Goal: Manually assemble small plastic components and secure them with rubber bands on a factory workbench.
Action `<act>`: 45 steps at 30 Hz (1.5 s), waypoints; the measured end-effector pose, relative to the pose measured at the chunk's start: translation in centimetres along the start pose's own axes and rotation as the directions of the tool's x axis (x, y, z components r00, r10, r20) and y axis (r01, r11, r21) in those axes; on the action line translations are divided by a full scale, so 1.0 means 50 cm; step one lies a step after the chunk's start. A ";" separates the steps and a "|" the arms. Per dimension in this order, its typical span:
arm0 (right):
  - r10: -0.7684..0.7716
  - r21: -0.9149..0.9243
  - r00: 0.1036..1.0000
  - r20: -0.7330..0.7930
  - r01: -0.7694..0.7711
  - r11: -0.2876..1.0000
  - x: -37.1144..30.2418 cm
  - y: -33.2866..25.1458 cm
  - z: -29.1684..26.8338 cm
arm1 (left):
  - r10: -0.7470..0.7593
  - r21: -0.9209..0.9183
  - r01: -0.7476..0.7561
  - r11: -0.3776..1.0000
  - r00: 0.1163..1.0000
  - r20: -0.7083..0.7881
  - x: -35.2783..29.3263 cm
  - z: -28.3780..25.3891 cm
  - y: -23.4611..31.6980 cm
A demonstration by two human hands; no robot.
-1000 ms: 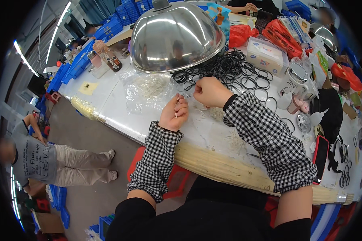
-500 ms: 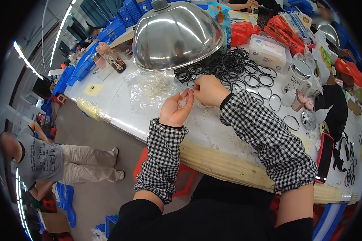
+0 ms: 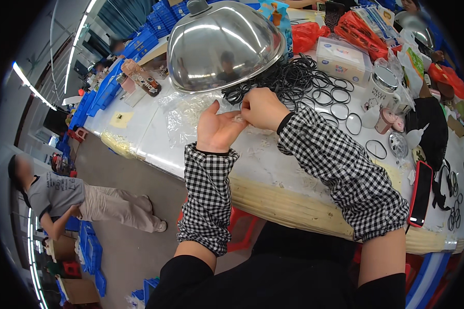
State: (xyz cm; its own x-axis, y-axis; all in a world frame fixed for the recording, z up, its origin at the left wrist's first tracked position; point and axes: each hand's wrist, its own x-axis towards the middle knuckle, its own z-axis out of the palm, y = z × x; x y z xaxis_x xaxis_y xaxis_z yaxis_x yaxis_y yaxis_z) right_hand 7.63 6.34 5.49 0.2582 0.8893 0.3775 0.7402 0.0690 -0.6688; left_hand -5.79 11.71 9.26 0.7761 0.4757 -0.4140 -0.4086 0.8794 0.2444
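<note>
Palm up, my left hand [image 3: 216, 130] is over the table's near edge, thumb apart and fingers stretched out. Small whitish translucent pieces [image 3: 237, 119] lie on its fingers. Against those fingertips my right hand [image 3: 265, 107] is closed in a pinch; what it grips, if anything, is too small to make out. Beyond my hands lies a heap of black rubber rings [image 3: 288, 77], with several single rings spread to its right. Left of my left hand a clear plastic bag [image 3: 178, 116] with small pale pieces lies flat.
A large steel dome lid [image 3: 221, 49] stands behind the rings. On the right are a tissue box [image 3: 343, 61], a lidded mug [image 3: 380, 90] and a red-edged phone [image 3: 421, 193]. A brown bottle [image 3: 148, 85] is at far left. Another person [image 3: 62, 195] stands on the floor at left.
My left hand has opened out, its thumb now away from the fingers, and small pieces show on it. My right hand has shifted slightly left and stays pinched. The person at left has moved.
</note>
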 end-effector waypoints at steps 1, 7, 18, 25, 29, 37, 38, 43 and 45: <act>0.025 0.047 1.000 -0.005 -0.024 0.999 0.000 -0.002 -0.004 | -0.004 0.016 0.004 1.000 1.000 0.016 0.000 -0.001 0.001; 0.059 0.123 0.998 0.021 -0.061 0.991 -0.001 0.011 -0.013 | -0.033 0.131 0.030 0.991 0.999 0.020 -0.001 -0.002 0.004; 0.126 0.183 0.990 0.065 -0.136 0.974 0.005 0.006 -0.037 | 0.047 0.305 -0.083 0.949 0.991 0.125 -0.007 0.028 0.002; 0.135 0.189 0.989 0.058 -0.144 0.971 -0.008 0.039 -0.077 | 0.264 0.708 -0.362 0.607 0.932 0.250 -0.055 -0.061 0.000; 0.128 0.191 0.989 0.069 -0.139 0.972 -0.017 0.031 -0.082 | 0.381 0.947 -0.307 -0.092 0.868 0.318 -0.084 -0.206 -0.007; 0.098 0.200 0.994 0.038 -0.104 0.974 -0.024 0.042 -0.074 | 0.125 0.491 -0.221 -0.843 0.806 0.578 -0.061 -0.249 -0.077; 0.094 0.216 0.994 0.047 -0.102 0.971 -0.022 0.038 -0.070 | 0.083 0.474 -0.252 -0.844 0.811 0.579 -0.058 -0.240 -0.084; 0.049 0.203 0.999 0.019 -0.052 0.978 -0.031 0.039 -0.080 | -0.034 0.508 -0.449 -0.735 0.773 0.634 -0.023 -0.205 -0.100; 0.034 0.186 0.999 0.005 -0.035 0.982 -0.034 0.042 -0.084 | -0.053 0.539 -0.516 -0.666 0.753 0.656 -0.004 -0.200 -0.099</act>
State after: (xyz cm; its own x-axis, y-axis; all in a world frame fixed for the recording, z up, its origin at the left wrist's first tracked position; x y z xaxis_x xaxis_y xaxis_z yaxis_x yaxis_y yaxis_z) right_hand 11.33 3.05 6.12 0.2802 0.8935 0.3510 0.6026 0.1209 -0.7888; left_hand -8.72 7.44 -0.64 0.9212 0.2983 0.2499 0.1309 -0.8422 0.5230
